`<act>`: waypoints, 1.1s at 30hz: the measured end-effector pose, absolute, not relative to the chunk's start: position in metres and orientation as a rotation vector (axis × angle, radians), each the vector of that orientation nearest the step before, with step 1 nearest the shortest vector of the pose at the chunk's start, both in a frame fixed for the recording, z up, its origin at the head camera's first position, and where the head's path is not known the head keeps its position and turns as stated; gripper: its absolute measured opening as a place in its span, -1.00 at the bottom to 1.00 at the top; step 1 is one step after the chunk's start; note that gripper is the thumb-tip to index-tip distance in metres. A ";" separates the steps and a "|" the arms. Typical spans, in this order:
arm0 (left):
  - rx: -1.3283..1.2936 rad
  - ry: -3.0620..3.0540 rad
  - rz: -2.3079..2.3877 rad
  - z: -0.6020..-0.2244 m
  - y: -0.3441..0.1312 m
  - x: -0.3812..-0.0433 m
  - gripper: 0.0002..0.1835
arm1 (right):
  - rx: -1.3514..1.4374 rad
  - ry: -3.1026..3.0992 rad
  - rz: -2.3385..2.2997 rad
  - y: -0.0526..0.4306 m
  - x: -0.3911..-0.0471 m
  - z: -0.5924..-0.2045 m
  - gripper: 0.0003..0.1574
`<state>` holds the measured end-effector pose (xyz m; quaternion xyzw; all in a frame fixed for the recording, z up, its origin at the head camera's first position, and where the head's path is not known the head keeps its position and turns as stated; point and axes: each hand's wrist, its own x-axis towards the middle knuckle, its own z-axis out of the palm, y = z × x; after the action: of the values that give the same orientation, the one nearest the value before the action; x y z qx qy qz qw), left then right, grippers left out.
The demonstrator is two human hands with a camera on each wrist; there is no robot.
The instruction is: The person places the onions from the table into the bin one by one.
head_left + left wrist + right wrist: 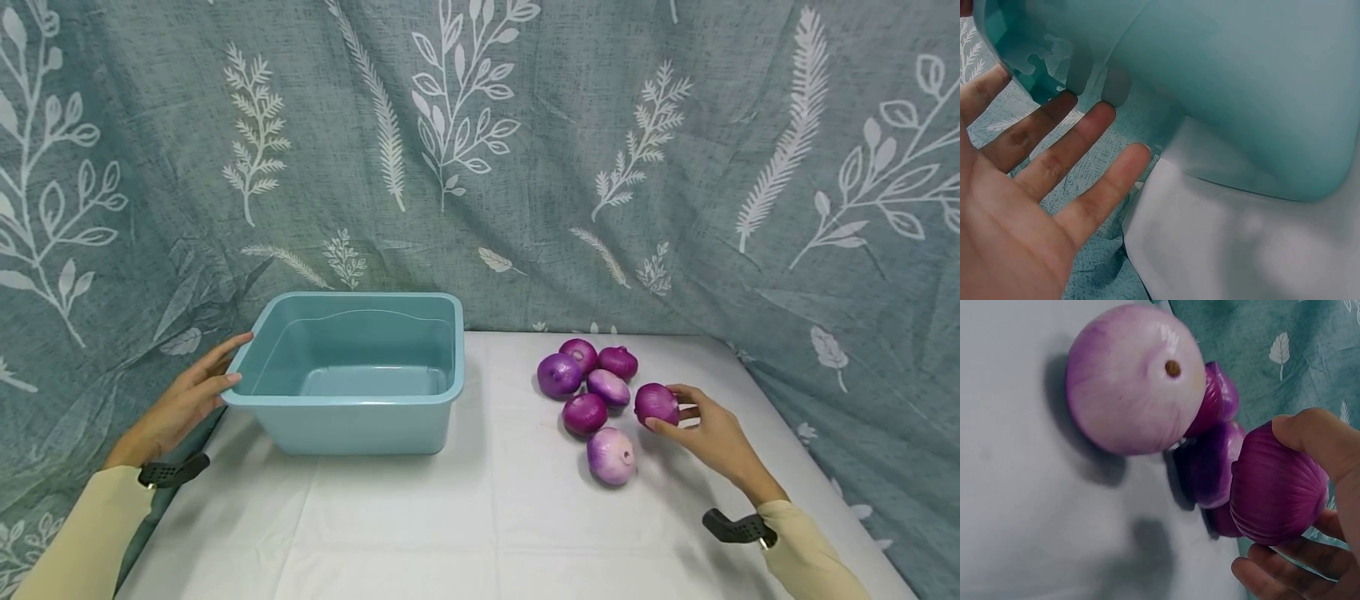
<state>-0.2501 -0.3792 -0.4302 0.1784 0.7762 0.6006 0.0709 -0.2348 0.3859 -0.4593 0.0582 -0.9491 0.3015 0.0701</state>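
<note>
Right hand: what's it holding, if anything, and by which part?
The right hand holds an onion by its sides, between thumb and fingers.

Head view bright; wrist views dimmer; soft shadows on white cloth [397, 525]; glare on pale onion [1136, 381]

A grey-green, leaf-printed curtain [540, 200] drapes in loose folds behind and along both sides of a white surface [405, 525], faintly creased and probably cloth-covered.

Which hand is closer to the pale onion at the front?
Right. The right hand is just right of the pale onion, holding a darker onion; the left hand is far to its left, touching the tub.
</note>
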 end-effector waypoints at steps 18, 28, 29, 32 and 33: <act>0.473 2.374 1.772 -0.428 -0.379 -0.248 -0.31 | 0.318 -2.789 0.932 0.348 -0.238 -0.429 -0.08; 0.499 2.372 1.779 -0.428 -0.379 -0.248 -0.30 | 0.388 -2.760 0.971 0.329 -0.243 -0.422 -0.06; 0.504 2.371 1.781 -0.429 -0.380 -0.248 -0.30 | 0.395 -2.757 0.972 0.326 -0.244 -0.421 -0.05; 0.518 2.368 1.778 -0.430 -0.381 -0.249 -0.30 | 0.419 -2.751 0.976 0.319 -0.245 -0.418 -0.06; 0.513 2.370 1.777 -0.430 -0.381 -0.249 -0.30 | 0.428 -2.747 0.980 0.317 -0.246 -0.417 -0.06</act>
<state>-0.2487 -0.3808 -0.4298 0.1702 0.7865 0.5898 0.0677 -0.2459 0.3167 -0.4166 0.1446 -0.9275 0.3310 0.0966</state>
